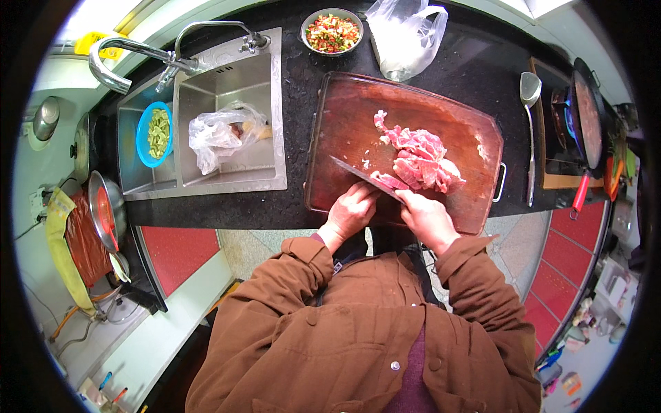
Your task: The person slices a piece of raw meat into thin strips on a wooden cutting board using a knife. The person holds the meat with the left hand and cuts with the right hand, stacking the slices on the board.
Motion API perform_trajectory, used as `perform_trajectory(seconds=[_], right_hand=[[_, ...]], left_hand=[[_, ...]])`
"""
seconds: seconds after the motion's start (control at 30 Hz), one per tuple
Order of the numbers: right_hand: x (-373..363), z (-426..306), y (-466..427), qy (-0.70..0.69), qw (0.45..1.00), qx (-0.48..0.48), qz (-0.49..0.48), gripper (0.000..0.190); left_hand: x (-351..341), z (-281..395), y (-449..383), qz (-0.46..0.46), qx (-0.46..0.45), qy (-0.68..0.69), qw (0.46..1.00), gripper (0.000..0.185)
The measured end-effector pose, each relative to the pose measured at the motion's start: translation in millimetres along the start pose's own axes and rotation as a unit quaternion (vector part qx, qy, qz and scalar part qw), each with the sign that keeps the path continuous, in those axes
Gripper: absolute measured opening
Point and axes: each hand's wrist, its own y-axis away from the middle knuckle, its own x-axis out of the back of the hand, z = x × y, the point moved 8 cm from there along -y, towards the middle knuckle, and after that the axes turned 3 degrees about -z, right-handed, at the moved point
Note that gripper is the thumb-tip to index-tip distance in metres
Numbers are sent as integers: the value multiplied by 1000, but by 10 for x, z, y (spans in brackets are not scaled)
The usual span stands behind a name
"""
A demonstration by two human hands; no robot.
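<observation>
My right hand (428, 217) grips a kitchen knife (359, 173) whose blade slants to the upper left across the near part of a wooden cutting board (351, 118). Curled fingers of my left hand (351, 211) sit close against the near side of the blade. Whatever lies beneath those fingers is hidden. A strip of raw red meat (390, 180) lies just past the blade. Beyond it, a heap of sliced raw meat (426, 160) rests right of the board's middle, with small whitish scraps (366, 164) to its left.
Left of the board is a steel double sink (232, 191) holding a plastic bag (217, 134) and a blue bowl (139, 135) of green pieces. A bowl of chopped vegetables (333, 33) and a white bag (408, 46) stand behind. At right are a ladle (529, 98) and a pan (588, 113) over a lit burner.
</observation>
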Motion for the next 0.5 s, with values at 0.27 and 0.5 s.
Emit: perform_trajectory(seconds=[0.27,0.5], right_hand=[[386,371,432,-29,996,-81,22,30],[261,135,454,-15,1000,-4,-15,28]], left_hand=[[110,60,10,19,-16,34,999,34],[185,124,55,24,-13,44,999,29]])
